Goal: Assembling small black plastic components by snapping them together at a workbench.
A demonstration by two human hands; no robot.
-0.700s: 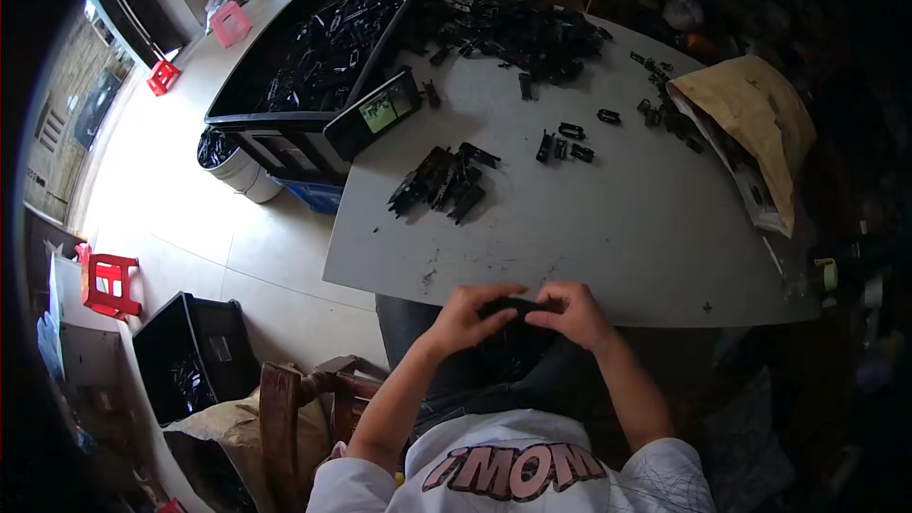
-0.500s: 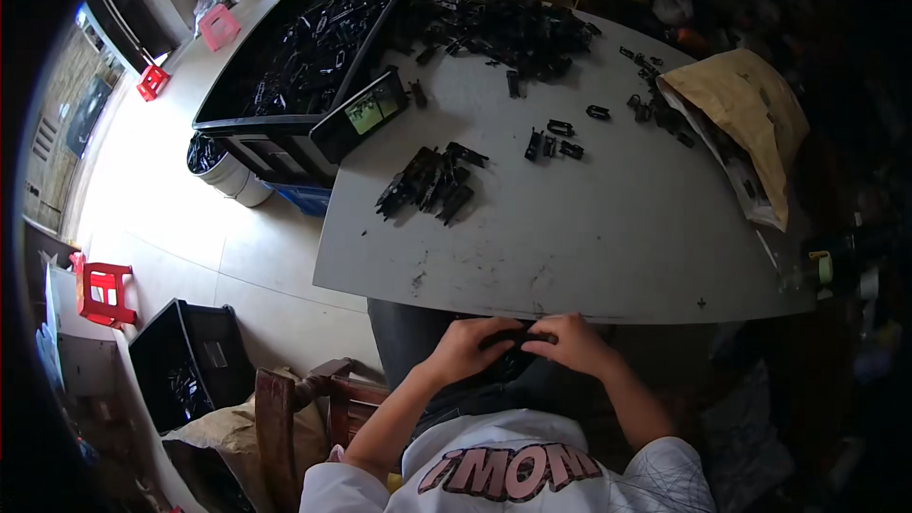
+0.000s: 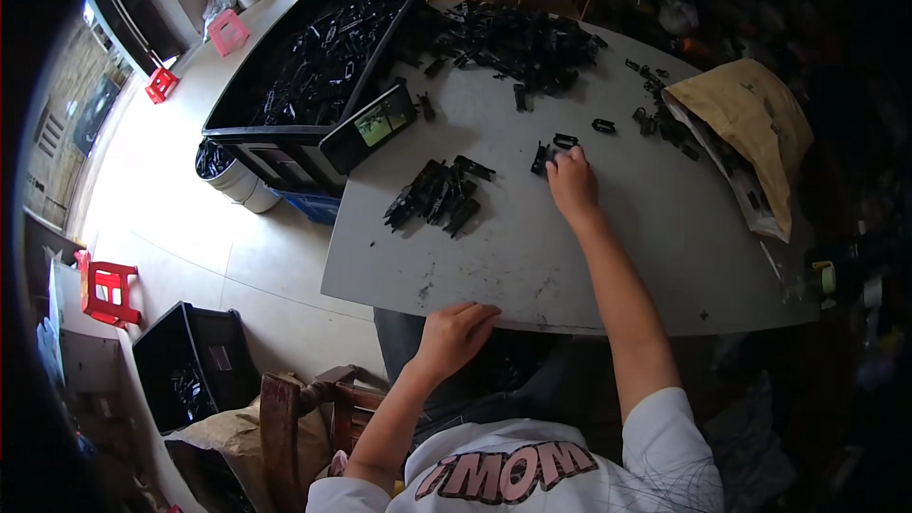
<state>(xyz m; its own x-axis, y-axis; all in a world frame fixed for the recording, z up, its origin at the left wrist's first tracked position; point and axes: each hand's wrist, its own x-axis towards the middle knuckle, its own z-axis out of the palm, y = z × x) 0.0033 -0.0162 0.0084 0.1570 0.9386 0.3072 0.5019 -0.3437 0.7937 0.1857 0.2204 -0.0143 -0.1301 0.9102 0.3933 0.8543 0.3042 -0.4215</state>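
Observation:
My right hand [image 3: 574, 186] reaches out over the table, its fingers closed at a group of small black plastic parts and hiding some of them. A small black part seems pinched under its fingertips. Beside the fingers, one black part [image 3: 541, 159] stands to the left and a loop-shaped one [image 3: 565, 141] lies just beyond. My left hand [image 3: 454, 337] is at the table's near edge, fingers pressed together and pointing right. Whatever it holds, if anything, is hidden. A small pile of longer black plastic parts [image 3: 437, 196] lies on the table to the left.
A large black crate [image 3: 275, 130] full of black parts stands at the left, a phone [image 3: 370, 124] propped against it. A heap of black parts [image 3: 518, 43] covers the table's far side. At the right, a paper bag [image 3: 746, 109] lies near scattered small parts. A wooden chair [image 3: 282, 427] is behind my left arm.
My hands were together over a dark part at the table's near edge. My right hand has moved forward to the small parts; my left has stayed near the edge. The view has shifted slightly.

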